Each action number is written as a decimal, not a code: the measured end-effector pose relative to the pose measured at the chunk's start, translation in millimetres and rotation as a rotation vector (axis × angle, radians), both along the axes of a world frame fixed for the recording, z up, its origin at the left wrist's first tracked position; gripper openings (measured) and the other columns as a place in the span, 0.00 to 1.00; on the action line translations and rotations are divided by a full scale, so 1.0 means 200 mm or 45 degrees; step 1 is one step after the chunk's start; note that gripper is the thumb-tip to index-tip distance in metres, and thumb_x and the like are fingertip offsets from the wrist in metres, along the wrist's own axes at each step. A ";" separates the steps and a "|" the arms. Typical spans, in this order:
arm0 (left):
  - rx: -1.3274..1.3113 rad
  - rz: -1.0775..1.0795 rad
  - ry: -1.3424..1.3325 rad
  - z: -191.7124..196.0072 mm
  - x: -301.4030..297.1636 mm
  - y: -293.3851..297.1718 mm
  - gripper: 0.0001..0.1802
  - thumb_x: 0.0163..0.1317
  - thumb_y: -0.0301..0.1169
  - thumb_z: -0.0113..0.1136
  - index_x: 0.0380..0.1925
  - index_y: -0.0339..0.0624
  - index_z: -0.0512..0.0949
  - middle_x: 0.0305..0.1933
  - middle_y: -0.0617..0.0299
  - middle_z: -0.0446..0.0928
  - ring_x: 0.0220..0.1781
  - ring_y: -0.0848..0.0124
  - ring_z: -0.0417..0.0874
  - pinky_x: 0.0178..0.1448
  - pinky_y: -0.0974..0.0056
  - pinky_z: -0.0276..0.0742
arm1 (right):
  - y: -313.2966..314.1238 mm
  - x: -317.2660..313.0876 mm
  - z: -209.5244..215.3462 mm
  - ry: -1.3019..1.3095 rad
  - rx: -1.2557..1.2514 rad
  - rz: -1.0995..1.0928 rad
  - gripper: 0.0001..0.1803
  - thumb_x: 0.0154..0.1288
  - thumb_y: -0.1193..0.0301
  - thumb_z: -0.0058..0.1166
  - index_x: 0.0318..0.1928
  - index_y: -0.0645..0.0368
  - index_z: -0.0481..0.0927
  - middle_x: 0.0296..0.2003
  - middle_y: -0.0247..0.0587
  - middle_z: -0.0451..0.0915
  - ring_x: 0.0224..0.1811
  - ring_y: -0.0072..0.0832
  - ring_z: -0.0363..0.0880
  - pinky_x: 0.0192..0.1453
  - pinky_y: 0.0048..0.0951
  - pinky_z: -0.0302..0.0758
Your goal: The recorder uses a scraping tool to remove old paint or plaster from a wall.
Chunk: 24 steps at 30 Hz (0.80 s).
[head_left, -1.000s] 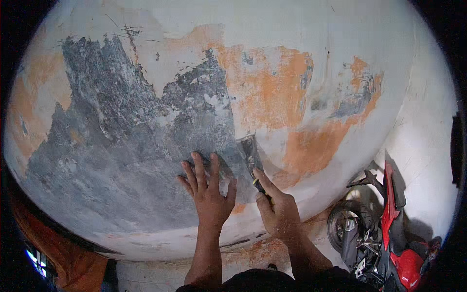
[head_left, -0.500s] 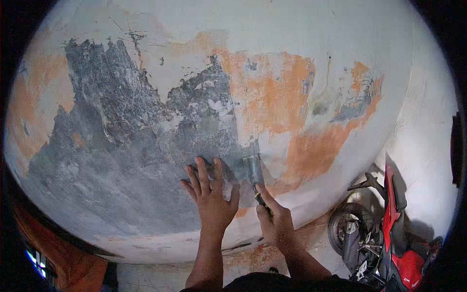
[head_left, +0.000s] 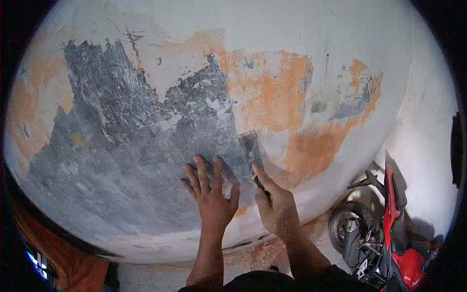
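left hand (head_left: 214, 203): spread over grey patch (head_left: 131, 180) | right hand (head_left: 278, 207): gripping scraper (head_left: 251, 149) | scraper: at patch's right edge, far of hands | judged best: low angle, even pressure

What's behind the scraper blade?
The wall. Around the scraper in the right hand, a grey stripped patch shows to the left and pale coating, partly shadowed, to the right. The surface directly behind the blade is covered; can't tell its state.

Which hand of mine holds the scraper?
Your right hand grips the scraper; your left hand is spread open over the gray patch, holding no tool.
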State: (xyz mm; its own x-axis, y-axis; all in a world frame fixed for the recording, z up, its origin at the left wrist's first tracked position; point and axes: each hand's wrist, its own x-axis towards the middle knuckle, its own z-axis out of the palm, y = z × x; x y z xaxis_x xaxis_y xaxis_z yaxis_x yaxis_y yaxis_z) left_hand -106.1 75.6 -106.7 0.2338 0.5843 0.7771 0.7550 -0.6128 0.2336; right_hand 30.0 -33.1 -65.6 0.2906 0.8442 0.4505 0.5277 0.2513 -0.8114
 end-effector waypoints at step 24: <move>-0.055 0.021 -0.001 0.03 -0.01 -0.03 0.43 0.63 0.47 0.66 0.76 0.53 0.62 0.85 0.49 0.38 0.84 0.39 0.32 0.78 0.26 0.30 | 0.02 -0.04 0.05 0.026 0.042 0.052 0.29 0.76 0.75 0.47 0.75 0.52 0.65 0.39 0.49 0.84 0.27 0.19 0.72 0.35 0.26 0.73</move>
State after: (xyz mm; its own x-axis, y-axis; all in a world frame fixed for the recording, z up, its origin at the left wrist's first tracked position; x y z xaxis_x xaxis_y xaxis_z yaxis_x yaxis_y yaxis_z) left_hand -109.0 70.0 -101.5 0.2233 0.6212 0.7511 0.7645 -0.5897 0.2604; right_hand 22.9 -28.9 -55.5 0.2657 0.8403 0.4726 0.4995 0.2993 -0.8130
